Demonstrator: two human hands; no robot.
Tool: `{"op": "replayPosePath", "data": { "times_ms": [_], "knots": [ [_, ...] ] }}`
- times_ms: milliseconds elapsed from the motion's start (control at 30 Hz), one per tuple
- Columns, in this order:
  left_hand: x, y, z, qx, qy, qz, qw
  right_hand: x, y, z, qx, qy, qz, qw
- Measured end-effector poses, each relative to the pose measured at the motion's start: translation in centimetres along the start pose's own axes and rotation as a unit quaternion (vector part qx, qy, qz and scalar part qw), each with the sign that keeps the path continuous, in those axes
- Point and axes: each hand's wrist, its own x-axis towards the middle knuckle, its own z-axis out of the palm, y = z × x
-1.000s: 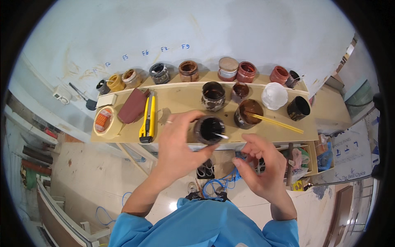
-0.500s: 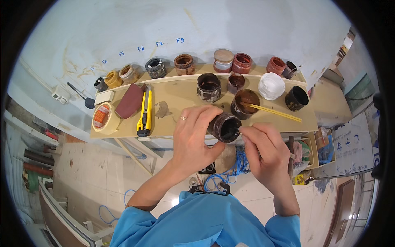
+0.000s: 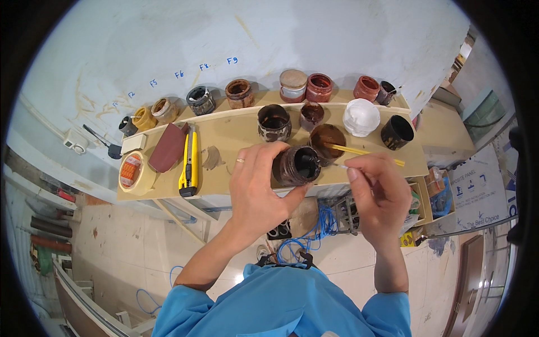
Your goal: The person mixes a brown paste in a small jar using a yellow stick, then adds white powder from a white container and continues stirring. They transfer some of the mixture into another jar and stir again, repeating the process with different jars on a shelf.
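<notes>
My left hand (image 3: 259, 188) is wrapped round a dark, paint-stained jar (image 3: 289, 167), tilted so its mouth faces right. Black paint coats the inside. Just right of the rim, my right hand (image 3: 383, 194) pinches a thin, pale stick-like tool (image 3: 342, 165) whose darker tip points at the jar; its kind is too small to make out. Behind the jar stands a larger pot of brown liquid (image 3: 327, 136), with yellow chopsticks (image 3: 365, 153) resting across its rim. A stained dark pot (image 3: 274, 122) and a smaller reddish-brown jar (image 3: 311, 115) are beyond my left hand.
On the left of the bench (image 3: 230, 121) lie a yellow utility knife (image 3: 190, 163), maroon sandpaper (image 3: 169, 147) and a tape roll (image 3: 137, 172). A white tub (image 3: 361, 117) and a black cup (image 3: 397, 132) stand at right. Several paint jars line the back ledge. Blue hose (image 3: 321, 229) lies below.
My right hand has drawn back to the right, bringing the thin tool out of the jar's mouth. My left hand and the jar have shifted slightly left and up.
</notes>
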Motion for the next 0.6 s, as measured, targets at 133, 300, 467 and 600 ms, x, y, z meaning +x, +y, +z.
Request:
{"op": "replayPosePath", "data": {
  "times_ms": [133,300,467,600],
  "knots": [
    [0.5,-0.3,0.3,0.000,-0.007,-0.014,1.000,1.1,0.2,-0.7,-0.028,0.057,-0.029,0.998],
    [0.7,-0.7,0.4,0.012,-0.009,-0.024,1.000,2.0,0.4,-1.7,-0.118,0.060,-0.068,0.989],
    [0.3,-1.0,0.1,0.027,-0.027,-0.033,0.999,2.1,0.3,-1.8,-0.134,0.036,-0.061,0.988],
    [0.3,-1.1,0.0,0.026,-0.036,-0.035,0.998,2.3,0.3,-1.6,-0.147,0.037,-0.091,0.984]
  ]
}}
